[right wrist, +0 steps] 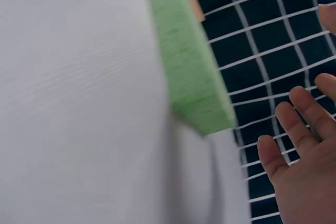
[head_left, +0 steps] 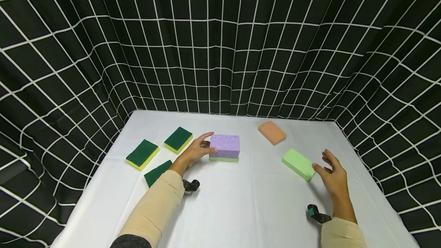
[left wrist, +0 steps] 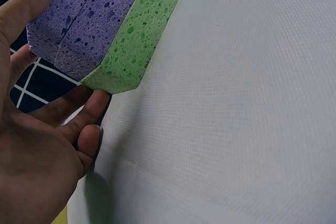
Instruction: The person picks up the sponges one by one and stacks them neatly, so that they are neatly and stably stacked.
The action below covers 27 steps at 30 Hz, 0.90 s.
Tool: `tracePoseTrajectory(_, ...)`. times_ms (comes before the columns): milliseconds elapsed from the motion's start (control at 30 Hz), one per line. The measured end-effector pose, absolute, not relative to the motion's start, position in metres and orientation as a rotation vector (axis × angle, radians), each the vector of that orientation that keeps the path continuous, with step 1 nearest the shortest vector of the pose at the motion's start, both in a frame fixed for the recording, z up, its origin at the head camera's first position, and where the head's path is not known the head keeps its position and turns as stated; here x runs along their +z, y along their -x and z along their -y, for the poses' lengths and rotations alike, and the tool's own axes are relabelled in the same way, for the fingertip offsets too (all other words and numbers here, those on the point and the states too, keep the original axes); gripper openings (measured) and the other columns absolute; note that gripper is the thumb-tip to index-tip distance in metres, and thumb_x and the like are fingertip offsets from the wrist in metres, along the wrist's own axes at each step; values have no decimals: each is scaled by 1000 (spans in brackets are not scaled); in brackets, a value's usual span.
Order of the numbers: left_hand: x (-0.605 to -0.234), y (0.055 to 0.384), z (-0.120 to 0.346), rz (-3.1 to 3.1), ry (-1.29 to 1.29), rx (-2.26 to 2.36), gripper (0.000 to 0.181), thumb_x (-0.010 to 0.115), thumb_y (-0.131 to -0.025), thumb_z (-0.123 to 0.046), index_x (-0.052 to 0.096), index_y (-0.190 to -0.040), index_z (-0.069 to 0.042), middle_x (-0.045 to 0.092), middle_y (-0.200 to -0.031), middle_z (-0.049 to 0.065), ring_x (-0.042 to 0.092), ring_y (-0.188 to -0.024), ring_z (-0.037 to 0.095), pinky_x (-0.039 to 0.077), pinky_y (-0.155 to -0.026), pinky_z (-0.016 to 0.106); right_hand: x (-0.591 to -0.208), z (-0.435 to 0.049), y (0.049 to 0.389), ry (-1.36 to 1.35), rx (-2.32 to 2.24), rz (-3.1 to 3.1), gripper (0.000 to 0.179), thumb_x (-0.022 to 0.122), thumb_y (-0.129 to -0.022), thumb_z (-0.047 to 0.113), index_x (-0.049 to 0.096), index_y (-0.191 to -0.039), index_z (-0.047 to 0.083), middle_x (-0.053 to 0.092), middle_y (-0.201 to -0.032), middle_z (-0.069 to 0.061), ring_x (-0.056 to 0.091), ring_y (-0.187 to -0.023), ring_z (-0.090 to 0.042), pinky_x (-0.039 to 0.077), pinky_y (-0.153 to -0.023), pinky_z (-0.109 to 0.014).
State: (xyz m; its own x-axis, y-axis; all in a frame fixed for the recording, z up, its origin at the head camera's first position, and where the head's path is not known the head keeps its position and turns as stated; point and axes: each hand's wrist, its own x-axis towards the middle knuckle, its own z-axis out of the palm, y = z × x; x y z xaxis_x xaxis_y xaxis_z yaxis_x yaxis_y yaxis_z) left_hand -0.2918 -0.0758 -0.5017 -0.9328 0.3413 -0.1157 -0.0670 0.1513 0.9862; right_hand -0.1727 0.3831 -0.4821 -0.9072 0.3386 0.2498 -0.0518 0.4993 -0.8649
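Two purple sponges (head_left: 224, 142) are stacked flat on a green sponge (head_left: 223, 159), their side faces roughly in line; the seams show in the left wrist view. My left hand (head_left: 198, 150) holds the purple sponges at their left end, thumb on the near face and a forefinger at the far edge. Lower fingers curl beside the bottom green sponge's corner (left wrist: 113, 80). On the right, my right hand (head_left: 332, 175) hovers with fingers spread and nothing in them. A second green sponge (head_left: 298, 164) lies just left of its thumb.
An orange sponge (head_left: 272, 132) lies behind the second green one. At the left lie three green-and-yellow scouring sponges (head_left: 142, 154), one partly hidden by my left forearm. A white cloth (head_left: 248, 209) covers the table; black gridded curtains (head_left: 220, 49) enclose its back and sides.
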Motion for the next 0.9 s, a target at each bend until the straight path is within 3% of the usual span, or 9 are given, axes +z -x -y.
tracePoseTrajectory(133, -502, 290, 76, -2111, -264, 1847, 79, 81, -80, -19, 41, -148, -25, 49, -129, 18, 46, -119, 33, 29, -101, 59, -494, -387, 171, 278, 1366, 2455, 71, 68, -92, 21, 30, -152, 9, 40, -145, -17, 40, -128, -22, 35, -91, -18)
tracePoseTrajectory(333, -503, 288, 74, -2100, -242, 1864, 76, 81, -79, -17, 45, -145, -29, 51, -126, 17, 48, -116, 32, 30, -101, 57, -501, -390, 170, 295, 1396, 2549, 78, 67, -92, 25, 23, -153, 5, 32, -149, -22, 31, -133, -40, 33, -101, -51)
tracePoseTrajectory(433, -503, 287, 74, -2100, -241, 1863, 76, 81, -80, -16, 44, -146, -28, 51, -126, 18, 49, -115, 32, 30, -101, 57, -503, -390, 169, 314, 1389, 2625, 83, 67, -92, 28, 18, -154, 4, 27, -151, -25, 28, -133, -46, 31, -99, -60)
tracePoseTrajectory(900, -502, 290, 75, -2095, -249, 1870, 79, 80, -80, -15, 41, -148, -23, 51, -126, 18, 47, -116, 33, 28, -101, 59, -505, -390, 174, 231, 1223, 2886, 89, 69, -89, 30, 16, -149, -9, 18, -147, -38, 16, -134, -55, 19, -104, -63)
